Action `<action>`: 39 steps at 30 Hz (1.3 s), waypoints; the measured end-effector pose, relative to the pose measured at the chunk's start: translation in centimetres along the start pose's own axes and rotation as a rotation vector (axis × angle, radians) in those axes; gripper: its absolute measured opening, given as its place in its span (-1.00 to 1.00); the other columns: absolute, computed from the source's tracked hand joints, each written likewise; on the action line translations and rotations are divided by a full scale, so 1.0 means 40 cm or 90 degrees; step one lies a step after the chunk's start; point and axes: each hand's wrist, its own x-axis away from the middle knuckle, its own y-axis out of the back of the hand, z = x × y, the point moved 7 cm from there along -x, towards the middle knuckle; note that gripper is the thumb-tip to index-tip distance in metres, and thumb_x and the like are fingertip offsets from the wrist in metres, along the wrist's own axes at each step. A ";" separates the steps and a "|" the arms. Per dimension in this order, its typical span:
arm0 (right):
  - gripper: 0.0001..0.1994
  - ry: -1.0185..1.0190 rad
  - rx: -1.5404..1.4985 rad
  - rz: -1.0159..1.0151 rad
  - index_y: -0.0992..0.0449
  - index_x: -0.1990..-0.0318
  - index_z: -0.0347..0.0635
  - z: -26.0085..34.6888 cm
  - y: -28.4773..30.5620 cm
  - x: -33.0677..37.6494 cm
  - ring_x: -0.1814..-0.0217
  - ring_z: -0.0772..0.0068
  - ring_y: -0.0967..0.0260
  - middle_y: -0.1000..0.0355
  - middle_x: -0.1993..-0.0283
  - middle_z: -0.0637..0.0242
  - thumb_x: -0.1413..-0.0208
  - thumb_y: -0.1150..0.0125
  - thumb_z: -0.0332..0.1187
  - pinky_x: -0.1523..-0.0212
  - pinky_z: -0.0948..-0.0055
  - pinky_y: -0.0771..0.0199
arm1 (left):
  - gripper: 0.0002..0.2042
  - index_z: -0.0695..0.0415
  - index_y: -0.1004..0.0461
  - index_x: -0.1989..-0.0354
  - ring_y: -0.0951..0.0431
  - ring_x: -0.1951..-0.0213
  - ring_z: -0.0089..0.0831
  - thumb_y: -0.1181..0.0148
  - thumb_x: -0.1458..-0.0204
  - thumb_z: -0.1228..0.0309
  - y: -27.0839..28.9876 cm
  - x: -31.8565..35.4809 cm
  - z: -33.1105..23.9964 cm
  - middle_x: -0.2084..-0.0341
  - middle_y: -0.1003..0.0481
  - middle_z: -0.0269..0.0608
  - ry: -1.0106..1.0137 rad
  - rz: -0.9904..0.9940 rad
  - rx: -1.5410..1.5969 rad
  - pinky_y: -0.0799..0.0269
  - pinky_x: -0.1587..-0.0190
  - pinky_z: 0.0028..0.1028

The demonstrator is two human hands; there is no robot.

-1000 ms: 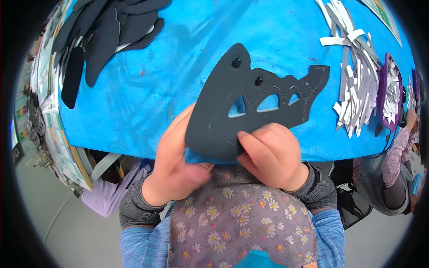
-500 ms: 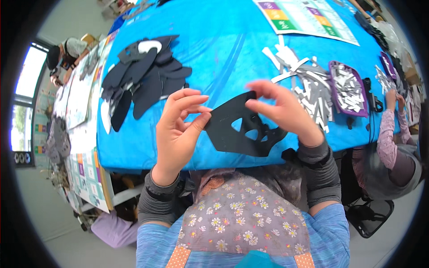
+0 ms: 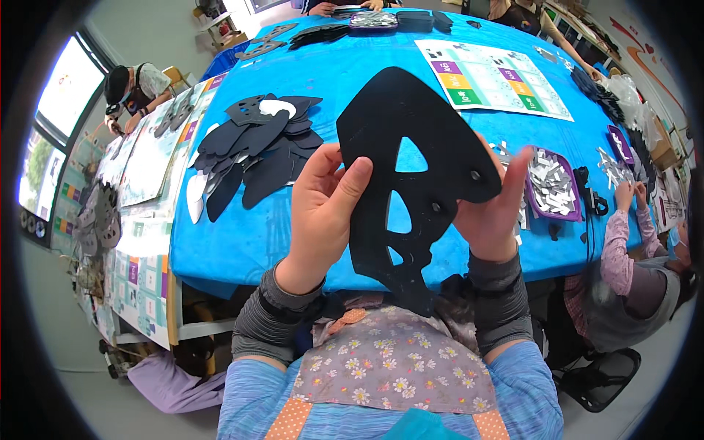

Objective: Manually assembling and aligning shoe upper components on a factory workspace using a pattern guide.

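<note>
Centrally, a black cut-out foam sheet (image 3: 411, 169) is pinched by both hands (image 3: 323, 213) (image 3: 491, 213), perhaps best supported near its edges to avoid bending.

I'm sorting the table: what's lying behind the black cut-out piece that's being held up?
Behind the black cut-out piece lies the blue table; blue shows through the piece's triangular openings. The left hand and right hand hold it. Whatever sits directly behind the solid part is hidden.

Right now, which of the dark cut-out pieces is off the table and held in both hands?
The large black piece with triangular holes, pinched between the left hand and right hand. The other dark pieces lie heaped on the blue table.
</note>
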 end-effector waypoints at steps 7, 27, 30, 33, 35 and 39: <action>-0.68 0.027 0.178 0.137 -0.40 0.06 -0.30 0.032 -0.037 0.012 0.16 0.55 -0.38 -0.41 0.21 0.27 -0.07 -0.18 -0.34 0.12 0.52 -0.41 | -0.84 0.22 -0.36 0.19 -0.46 0.33 -0.70 -0.08 -0.13 0.42 -0.058 0.018 -0.006 0.35 -0.48 -0.32 0.041 0.026 -0.005 -0.37 0.32 -0.69; -0.76 0.031 0.067 0.125 -0.44 0.17 -0.34 0.004 0.016 0.005 0.28 0.56 -0.43 -0.46 0.32 0.32 -0.06 -0.18 -0.37 0.27 0.62 -0.47 | -0.83 0.25 -0.37 0.17 -0.45 0.29 -0.66 -0.07 -0.13 0.44 -0.063 0.010 0.030 0.31 -0.49 -0.28 0.080 0.077 -0.083 -0.35 0.23 -0.64; -0.77 0.063 0.121 0.177 -0.44 0.18 -0.34 0.005 0.004 0.000 0.25 0.52 -0.44 -0.46 0.33 0.31 -0.07 -0.16 -0.37 0.25 0.61 -0.47 | -0.82 0.25 -0.36 0.15 -0.46 0.29 -0.65 -0.07 -0.13 0.44 -0.067 0.014 0.035 0.31 -0.49 -0.27 0.073 0.071 -0.073 -0.36 0.23 -0.64; -0.74 -0.090 0.094 0.049 -0.41 0.14 -0.38 0.003 -0.010 0.038 0.18 0.50 -0.43 -0.46 0.30 0.28 -0.07 -0.15 -0.38 0.23 0.60 -0.47 | -0.82 0.25 -0.35 0.14 -0.46 0.29 -0.64 -0.05 -0.14 0.44 -0.059 0.021 0.052 0.31 -0.49 -0.27 0.033 0.063 -0.061 -0.36 0.22 -0.62; -0.71 -0.108 -0.046 0.038 -0.37 0.08 -0.40 -0.041 0.015 0.040 0.15 0.54 -0.42 -0.46 0.28 0.26 -0.07 -0.14 -0.41 0.25 0.63 -0.47 | -0.82 0.25 -0.34 0.14 -0.46 0.30 -0.63 -0.04 -0.15 0.43 -0.048 0.020 0.064 0.31 -0.48 -0.26 0.008 0.061 -0.065 -0.37 0.21 -0.62; -0.72 -0.108 0.012 0.081 -0.37 0.08 -0.36 -0.037 0.001 0.031 0.27 0.63 -0.44 -0.46 0.33 0.30 -0.06 -0.13 -0.45 0.33 0.72 -0.44 | -0.80 0.25 -0.27 0.10 -0.50 0.32 -0.54 0.02 -0.18 0.41 -0.051 0.028 0.062 0.29 -0.47 -0.17 0.000 0.082 -0.061 -0.44 0.28 -0.54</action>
